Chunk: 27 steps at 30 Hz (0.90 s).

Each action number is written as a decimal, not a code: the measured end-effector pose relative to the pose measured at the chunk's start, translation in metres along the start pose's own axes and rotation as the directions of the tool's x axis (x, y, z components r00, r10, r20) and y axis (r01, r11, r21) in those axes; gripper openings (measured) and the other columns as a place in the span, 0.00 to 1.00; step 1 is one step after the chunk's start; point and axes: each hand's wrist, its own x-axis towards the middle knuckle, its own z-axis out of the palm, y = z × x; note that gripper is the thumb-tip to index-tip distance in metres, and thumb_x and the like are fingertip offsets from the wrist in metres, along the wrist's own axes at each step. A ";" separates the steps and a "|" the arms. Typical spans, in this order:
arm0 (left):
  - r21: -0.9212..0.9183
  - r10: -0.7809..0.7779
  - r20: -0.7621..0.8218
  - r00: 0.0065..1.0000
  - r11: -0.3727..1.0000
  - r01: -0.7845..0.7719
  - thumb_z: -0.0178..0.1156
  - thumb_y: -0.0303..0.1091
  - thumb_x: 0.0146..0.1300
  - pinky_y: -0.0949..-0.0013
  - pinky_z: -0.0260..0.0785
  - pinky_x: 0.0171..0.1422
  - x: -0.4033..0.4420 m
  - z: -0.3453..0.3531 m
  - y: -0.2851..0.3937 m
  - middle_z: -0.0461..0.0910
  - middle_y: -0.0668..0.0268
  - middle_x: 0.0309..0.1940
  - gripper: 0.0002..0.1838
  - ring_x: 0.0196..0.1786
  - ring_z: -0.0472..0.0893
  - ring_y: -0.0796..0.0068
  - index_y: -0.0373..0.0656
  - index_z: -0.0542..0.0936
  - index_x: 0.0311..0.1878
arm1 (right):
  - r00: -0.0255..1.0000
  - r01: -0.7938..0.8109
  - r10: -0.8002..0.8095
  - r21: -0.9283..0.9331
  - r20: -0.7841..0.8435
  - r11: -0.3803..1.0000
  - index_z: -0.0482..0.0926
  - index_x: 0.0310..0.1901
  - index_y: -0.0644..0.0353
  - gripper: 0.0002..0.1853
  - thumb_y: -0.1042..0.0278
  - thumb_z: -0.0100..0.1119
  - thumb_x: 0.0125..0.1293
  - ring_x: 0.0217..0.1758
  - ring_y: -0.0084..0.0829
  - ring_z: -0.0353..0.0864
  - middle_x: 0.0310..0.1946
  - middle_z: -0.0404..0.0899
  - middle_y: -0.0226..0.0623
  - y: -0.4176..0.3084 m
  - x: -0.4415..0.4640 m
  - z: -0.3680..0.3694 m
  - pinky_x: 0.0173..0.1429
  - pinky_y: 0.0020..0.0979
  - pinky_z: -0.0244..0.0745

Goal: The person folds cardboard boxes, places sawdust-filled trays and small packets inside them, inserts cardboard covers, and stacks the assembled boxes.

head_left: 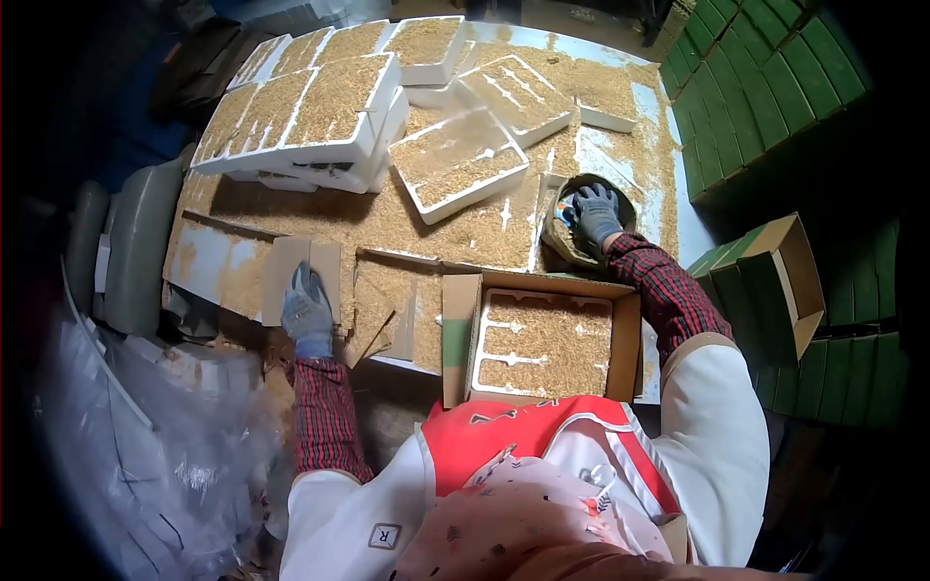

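Observation:
My left hand (307, 308), in a grey glove, lies with outstretched fingers on a flat brown cardboard piece (279, 281) at the table's front left. My gloved right hand (595, 215) reaches into a round container (558, 238), its fingers bent downward and somewhat apart; the fingertips are partly hidden. Something small, blue and white, shows beside those fingers, too unclear to name. Directly before me is an open cardboard box (626, 339). Inside it sits a white foam tray (477, 360) filled with sawdust-like tan material.
Several filled white foam trays (334, 155) are stacked at the back left, with looser ones (441, 208) mid-table. Tan crumbs cover much of the table (690, 228). Green boxes (756, 107) are piled at right, near an open carton (790, 281). Clear plastic (165, 455) lies at lower left.

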 end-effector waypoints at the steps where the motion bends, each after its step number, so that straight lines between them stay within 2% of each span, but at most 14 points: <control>1: -0.006 0.004 -0.028 1.000 1.000 -0.004 0.47 0.41 0.75 0.56 0.72 0.59 -0.004 -0.018 0.009 0.79 0.51 0.57 0.20 0.55 0.79 0.49 0.41 0.77 0.61 | 0.997 -0.041 0.037 0.065 0.062 0.997 0.83 0.51 0.48 0.18 0.55 0.58 0.61 0.69 0.41 0.63 0.60 0.74 0.32 -0.004 0.001 -0.006 0.69 0.53 0.55; 4: -0.065 0.019 -0.093 0.995 0.998 -0.025 0.48 0.38 0.75 0.56 0.72 0.58 -0.023 -0.063 0.028 0.79 0.49 0.55 0.19 0.54 0.79 0.48 0.37 0.76 0.60 | 0.997 -0.061 0.071 0.271 -0.029 0.961 0.86 0.46 0.44 0.14 0.56 0.62 0.59 0.68 0.40 0.65 0.59 0.76 0.29 0.000 -0.004 -0.008 0.69 0.48 0.56; 6: -0.156 0.043 -0.161 0.986 0.985 -0.068 0.49 0.37 0.75 0.57 0.72 0.58 -0.023 -0.080 0.034 0.79 0.48 0.54 0.19 0.54 0.79 0.48 0.34 0.75 0.60 | 0.983 0.093 -0.004 0.485 -0.181 0.869 0.86 0.46 0.48 0.15 0.57 0.68 0.58 0.60 0.38 0.75 0.56 0.80 0.33 0.025 0.001 0.003 0.65 0.38 0.68; 9: -0.255 0.238 -0.369 0.898 0.904 -0.344 0.52 0.28 0.69 0.52 0.72 0.57 -0.035 -0.083 0.065 0.77 0.48 0.55 0.16 0.53 0.78 0.43 0.32 0.76 0.57 | 0.980 -0.003 0.177 0.882 -0.091 0.470 0.87 0.38 0.60 0.10 0.63 0.71 0.60 0.59 0.35 0.78 0.54 0.81 0.38 0.026 -0.043 -0.067 0.63 0.33 0.73; 12: -0.543 0.483 -0.381 0.789 0.574 -0.613 0.58 0.21 0.53 0.51 0.73 0.56 -0.047 -0.095 0.127 0.76 0.51 0.56 0.23 0.53 0.78 0.42 0.38 0.79 0.55 | 0.923 0.319 -0.060 0.669 -0.380 0.671 0.85 0.46 0.60 0.14 0.70 0.69 0.58 0.60 0.40 0.77 0.55 0.80 0.40 0.004 -0.117 -0.185 0.66 0.36 0.71; 13: -0.548 0.643 -0.386 0.662 0.417 -0.725 0.53 0.16 0.44 0.52 0.71 0.62 -0.046 -0.091 0.150 0.78 0.49 0.53 0.32 0.57 0.78 0.49 0.41 0.78 0.59 | 0.902 0.383 -0.160 0.576 -0.400 0.723 0.84 0.49 0.59 0.18 0.68 0.70 0.57 0.61 0.42 0.76 0.56 0.79 0.41 -0.007 -0.145 -0.203 0.67 0.38 0.70; 14: -0.565 0.802 -0.166 0.574 0.400 -0.722 0.59 0.21 0.41 0.53 0.73 0.60 -0.048 -0.100 0.173 0.78 0.52 0.54 0.31 0.58 0.78 0.51 0.45 0.80 0.55 | 0.869 0.454 -0.260 0.466 -0.421 0.760 0.83 0.53 0.58 0.22 0.66 0.71 0.55 0.63 0.43 0.75 0.57 0.79 0.43 -0.017 -0.172 -0.212 0.68 0.39 0.68; 17: -0.599 0.936 -0.234 0.263 0.074 -0.798 0.59 0.31 0.52 0.58 0.71 0.61 -0.074 -0.071 0.214 0.78 0.63 0.50 0.15 0.53 0.78 0.57 0.47 0.80 0.46 | 0.936 0.345 -0.348 0.373 -0.061 0.861 0.75 0.62 0.58 0.35 0.59 0.73 0.50 0.66 0.52 0.71 0.60 0.76 0.48 -0.013 -0.261 -0.166 0.71 0.46 0.64; 18: -0.586 0.955 -0.228 0.189 0.021 -0.810 0.57 0.31 0.54 0.59 0.71 0.62 -0.080 -0.062 0.214 0.79 0.65 0.47 0.12 0.52 0.78 0.59 0.48 0.80 0.44 | 0.943 0.328 -0.328 0.337 -0.060 0.882 0.78 0.57 0.60 0.26 0.66 0.67 0.55 0.64 0.50 0.73 0.57 0.77 0.49 0.002 -0.278 -0.153 0.68 0.45 0.68; 19: -0.548 0.973 -0.200 0.115 -0.014 -0.837 0.57 0.31 0.55 0.58 0.71 0.61 -0.081 -0.056 0.210 0.78 0.65 0.46 0.10 0.53 0.77 0.59 0.48 0.80 0.42 | 0.976 0.218 -0.186 0.625 -0.116 0.750 0.81 0.51 0.64 0.17 0.71 0.62 0.59 0.58 0.48 0.77 0.53 0.79 0.51 -0.012 -0.248 -0.226 0.64 0.42 0.72; 20: -0.512 0.985 -0.170 0.040 -0.054 -0.857 0.57 0.32 0.56 0.58 0.71 0.61 -0.083 -0.049 0.206 0.78 0.65 0.44 0.08 0.54 0.77 0.60 0.49 0.79 0.40 | 0.905 0.146 0.116 0.555 -0.409 0.819 0.82 0.45 0.68 0.11 0.73 0.57 0.64 0.51 0.45 0.81 0.48 0.81 0.50 0.016 -0.266 -0.197 0.59 0.39 0.74; 22: -0.490 0.996 -0.064 -0.065 -0.088 -0.868 0.56 0.34 0.56 0.54 0.68 0.60 -0.092 -0.035 0.199 0.77 0.65 0.45 0.07 0.54 0.76 0.59 0.51 0.80 0.38 | 0.828 -0.101 0.484 0.774 -0.283 0.626 0.80 0.50 0.68 0.14 0.69 0.54 0.68 0.53 0.39 0.78 0.50 0.80 0.47 0.047 -0.282 -0.215 0.59 0.37 0.72; 24: -0.446 0.989 0.068 -0.130 -0.086 -0.891 0.56 0.37 0.56 0.50 0.66 0.59 -0.102 -0.017 0.197 0.77 0.65 0.45 0.07 0.55 0.74 0.58 0.52 0.80 0.37 | 0.830 0.101 0.356 0.743 -0.430 0.661 0.78 0.52 0.68 0.16 0.67 0.56 0.67 0.56 0.43 0.77 0.53 0.78 0.49 -0.004 -0.282 -0.255 0.61 0.40 0.71; 27: -0.356 0.963 0.228 -0.143 -0.054 -0.933 0.55 0.40 0.57 0.43 0.63 0.59 -0.117 0.013 0.201 0.76 0.65 0.46 0.07 0.55 0.73 0.57 0.54 0.81 0.35 | 0.936 0.348 -0.286 0.424 -0.205 0.836 0.81 0.49 0.58 0.16 0.60 0.62 0.62 0.53 0.49 0.77 0.50 0.77 0.50 -0.082 -0.277 -0.253 0.62 0.45 0.69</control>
